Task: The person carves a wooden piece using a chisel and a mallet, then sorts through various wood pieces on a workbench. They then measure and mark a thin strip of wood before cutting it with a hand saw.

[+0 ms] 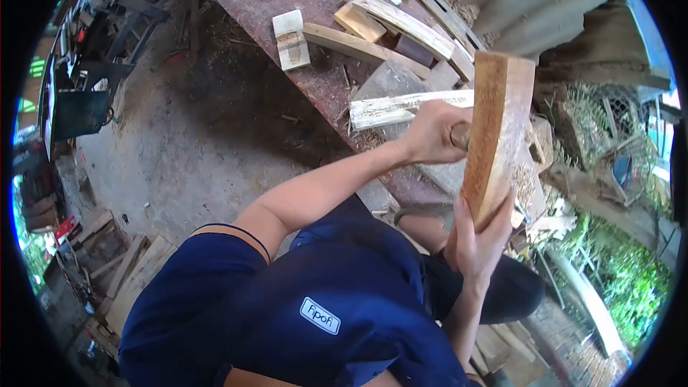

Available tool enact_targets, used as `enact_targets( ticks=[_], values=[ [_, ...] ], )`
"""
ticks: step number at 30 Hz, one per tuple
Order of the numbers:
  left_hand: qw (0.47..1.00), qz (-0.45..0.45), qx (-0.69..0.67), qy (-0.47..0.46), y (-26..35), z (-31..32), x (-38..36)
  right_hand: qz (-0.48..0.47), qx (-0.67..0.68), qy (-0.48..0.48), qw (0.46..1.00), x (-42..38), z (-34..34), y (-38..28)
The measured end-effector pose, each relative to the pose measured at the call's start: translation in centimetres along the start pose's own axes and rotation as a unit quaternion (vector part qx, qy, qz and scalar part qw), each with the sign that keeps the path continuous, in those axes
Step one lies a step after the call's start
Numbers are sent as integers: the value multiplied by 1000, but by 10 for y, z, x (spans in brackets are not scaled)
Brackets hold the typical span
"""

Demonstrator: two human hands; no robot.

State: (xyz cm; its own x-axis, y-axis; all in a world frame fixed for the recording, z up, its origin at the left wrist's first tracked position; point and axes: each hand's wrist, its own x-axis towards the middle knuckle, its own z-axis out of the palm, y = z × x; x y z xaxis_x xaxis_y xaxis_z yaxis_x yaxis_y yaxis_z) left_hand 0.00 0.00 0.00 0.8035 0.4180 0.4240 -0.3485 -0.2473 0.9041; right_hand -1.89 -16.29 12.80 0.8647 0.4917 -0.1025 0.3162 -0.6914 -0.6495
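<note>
A thick, slightly curved wooden block [493, 129] stands tall in front of me, its narrow end up. My right hand [485, 235] holds its lower end, with thumb and fingers on either side. At the block's left side, my left hand [436, 134] is closed around a round wooden piece [461, 136]. The far end of that piece is hidden behind the block, so I cannot tell whether the two are joined. Below the left hand's wrist is the edge of a reddish table [315, 89]. A pale, rough wood strip [390, 109] lies just behind the left hand.
Curved wood pieces [405, 23] and a pale block [291, 41] lie on the table. Corrugated sheeting [541, 3] leans at the upper right, beside wood shavings. Boards [140, 279] are on the floor at the lower left. A bent pale pole [591, 301] lies near plants at the right.
</note>
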Motion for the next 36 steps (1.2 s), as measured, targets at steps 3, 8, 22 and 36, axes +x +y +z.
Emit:
enact_targets(
  ticks=[3, 8, 22, 36],
  values=[
    [1000, -6, -7, 13, 2, -2, -10, -16, 90, 100, 991, -9, 3, -9],
    [999, 15, -6, 35, -4, 3, -6, -12, -48, 27, 998, -3, 13, -8],
    [918, -181, -297, 191, -25, -59, 39, 53, 212, 7, 976, -7, 16, 14],
    [974, -117, -156, 117, -6, -48, 17, 37, 215, 30, 975, -6, 16, 21]
  ],
)
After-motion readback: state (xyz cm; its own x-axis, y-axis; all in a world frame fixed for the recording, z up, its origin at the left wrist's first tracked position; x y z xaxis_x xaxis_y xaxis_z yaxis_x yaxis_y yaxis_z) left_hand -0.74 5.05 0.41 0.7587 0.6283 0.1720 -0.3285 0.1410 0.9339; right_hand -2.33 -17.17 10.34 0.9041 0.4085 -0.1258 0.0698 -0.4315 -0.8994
